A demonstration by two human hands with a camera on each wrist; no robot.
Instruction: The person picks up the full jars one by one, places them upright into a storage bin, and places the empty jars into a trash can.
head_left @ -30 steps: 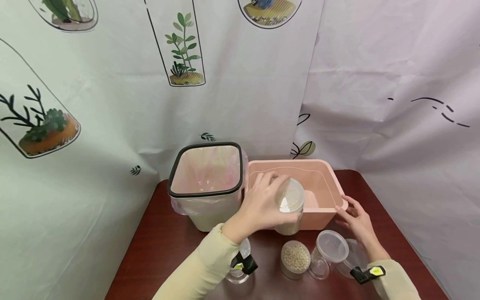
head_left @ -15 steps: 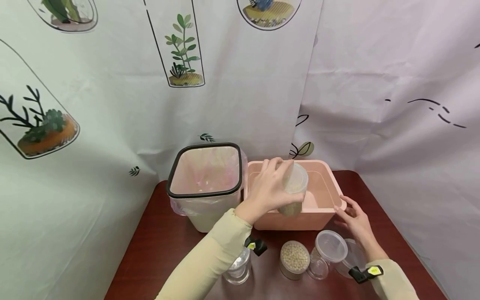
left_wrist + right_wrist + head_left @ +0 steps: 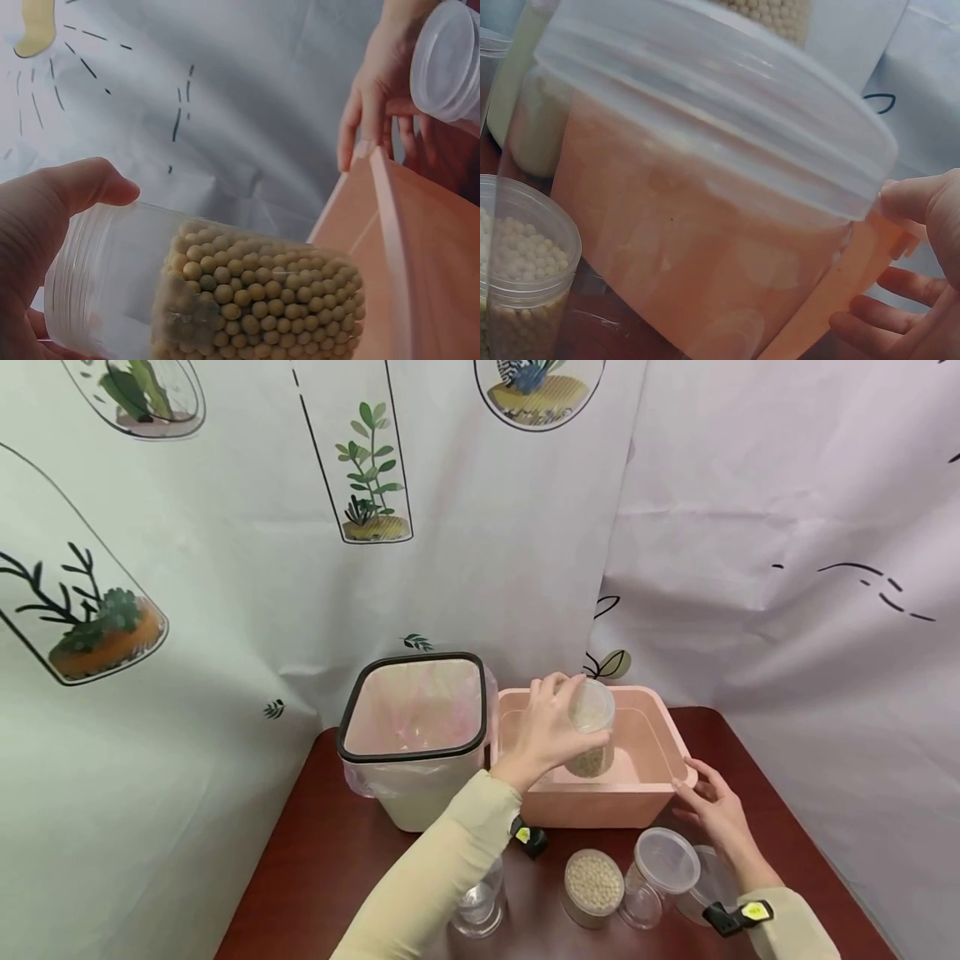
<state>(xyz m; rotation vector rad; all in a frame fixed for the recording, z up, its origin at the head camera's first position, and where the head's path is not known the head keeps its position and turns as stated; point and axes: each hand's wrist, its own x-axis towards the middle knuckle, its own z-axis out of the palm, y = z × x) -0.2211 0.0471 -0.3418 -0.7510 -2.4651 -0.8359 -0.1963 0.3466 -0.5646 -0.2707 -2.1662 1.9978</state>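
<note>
My left hand (image 3: 551, 727) grips a clear lidded jar (image 3: 590, 747) around its upper part, over the pink plastic bin (image 3: 592, 807). Round beige beads (image 3: 277, 289) fill the lower part of this jar, as the left wrist view shows. At the bin's front right corner, my right hand (image 3: 716, 806) pinches the rim between thumb and fingers. Just in front of that hand stands an empty clear jar (image 3: 651, 872) with a frosted lid. Beside it is an uncovered jar (image 3: 591, 893) holding pale beads. Nothing else shows inside the bin.
Left of the bin stands a white trash can (image 3: 431, 797) with a black rim and a pink liner. Another clear container (image 3: 480, 906) sits partly behind my left sleeve. A flat clear lid (image 3: 712, 885) lies on the dark red table (image 3: 300, 877) near my right wrist.
My left hand has carried the jar of beads up and away from me, from the bin's front edge to over its inside. The right hand stays at the corner.
</note>
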